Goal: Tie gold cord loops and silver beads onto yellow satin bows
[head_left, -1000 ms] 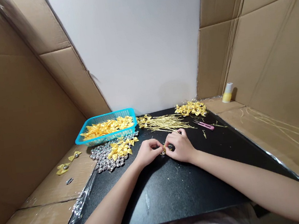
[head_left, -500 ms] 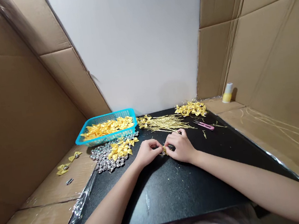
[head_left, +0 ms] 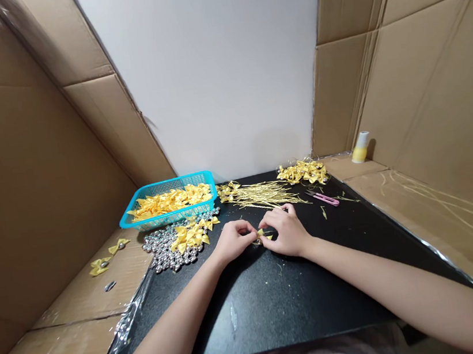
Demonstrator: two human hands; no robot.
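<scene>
from a distance, i am pinching a small yellow bow (head_left: 261, 233) over a black table (head_left: 280, 310), the left hand (head_left: 236, 240) holding thumb and forefinger together on its left side. the right hand (head_left: 286, 231) is curving around the other side, thumb and forefinger standing slightly apart with yellow showing between them; whether they are gripping it, i cannot tell. the bow is sitting between both sets of fingertips, partly hidden. left of the grip, loose bows (head_left: 189, 235) are lying on silver beads (head_left: 161, 250), and behind those a blue basket (head_left: 172, 214) is holding many more. just beyond the grip, gold ties (head_left: 265, 194) are spreading in a heap. beyond and to its right, pink snips (head_left: 325, 198) are lying near a bow pile (head_left: 305, 172). farther right, a spool (head_left: 360, 148) is standing upright.
</scene>
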